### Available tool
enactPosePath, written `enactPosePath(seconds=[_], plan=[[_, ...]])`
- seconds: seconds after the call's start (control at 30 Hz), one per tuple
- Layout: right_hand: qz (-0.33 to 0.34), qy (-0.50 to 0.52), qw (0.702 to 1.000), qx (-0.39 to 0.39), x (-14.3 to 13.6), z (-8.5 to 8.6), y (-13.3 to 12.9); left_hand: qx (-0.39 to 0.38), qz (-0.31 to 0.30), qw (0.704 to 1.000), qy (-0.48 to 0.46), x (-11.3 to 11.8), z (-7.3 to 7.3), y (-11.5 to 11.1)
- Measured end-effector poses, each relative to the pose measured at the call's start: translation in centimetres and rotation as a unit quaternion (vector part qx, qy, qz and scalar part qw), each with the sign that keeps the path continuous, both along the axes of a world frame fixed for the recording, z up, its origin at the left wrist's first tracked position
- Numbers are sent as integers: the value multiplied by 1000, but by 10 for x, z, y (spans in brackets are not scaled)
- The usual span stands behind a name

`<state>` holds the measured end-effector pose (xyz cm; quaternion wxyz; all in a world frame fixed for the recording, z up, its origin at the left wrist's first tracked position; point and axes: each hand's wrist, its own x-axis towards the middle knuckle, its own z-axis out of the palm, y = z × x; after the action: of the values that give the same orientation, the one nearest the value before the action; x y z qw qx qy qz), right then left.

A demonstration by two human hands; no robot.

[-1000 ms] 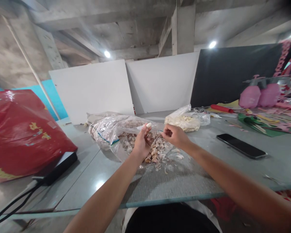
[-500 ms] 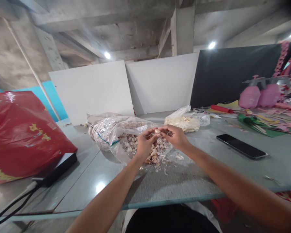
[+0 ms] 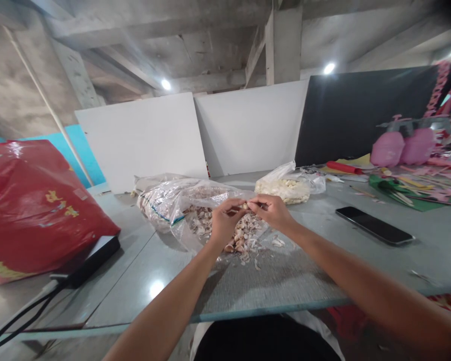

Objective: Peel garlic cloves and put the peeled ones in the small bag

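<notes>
Between the fingertips of both hands is a pale garlic clove, mostly covered by the fingers. My left hand pinches it from the left, and my right hand pinches it from the right. Below them, unpeeled garlic cloves and loose skins lie in a pile on the table. A clear plastic bag of garlic lies open beside the pile on the left. Behind my right hand is a smaller clear bag holding pale peeled cloves.
A black phone lies on the table at the right. Pink spray bottles, green paper and sticks are farther back. At the left are a red bag and a dark box with a cable.
The fingers of both hands have closed further over the clove, so less of it shows. My right fingertips have shifted slightly. The bags and the pile look unmoved.
</notes>
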<state>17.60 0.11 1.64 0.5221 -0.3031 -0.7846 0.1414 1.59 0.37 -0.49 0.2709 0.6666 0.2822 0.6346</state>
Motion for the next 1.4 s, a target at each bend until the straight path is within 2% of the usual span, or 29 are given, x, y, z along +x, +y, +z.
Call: enactPosePath(seconds=[0.1, 0.2, 0.33, 0.5, 0.7, 0.97, 1.13, 1.4], plan=[[7, 5, 1000, -30, 0, 0, 2, 45, 38, 997, 55, -3, 3, -2], [18, 6, 997, -70, 0, -1, 3, 58, 66, 992, 88, -4, 5, -2], [40, 19, 992, -119, 0, -2, 5, 27, 80, 993, 83, -4, 3, -1], [75, 51, 985, -144, -1, -3, 7, -35, 75, 994, 68, -3, 2, -1], [120, 73, 973, -183, -1, -1, 5, -35, 77, 995, 43, -3, 3, -2], [118, 71, 975, -175, 0, -1, 6, -2, 58, 998, 31, -3, 3, -1], [116, 59, 978, -165, 0, 0, 5, 8, 68, 996, 48, -4, 3, 1], [22, 15, 997, -77, -2, -10, 11, 57, 83, 991, 83, -4, 2, 0]])
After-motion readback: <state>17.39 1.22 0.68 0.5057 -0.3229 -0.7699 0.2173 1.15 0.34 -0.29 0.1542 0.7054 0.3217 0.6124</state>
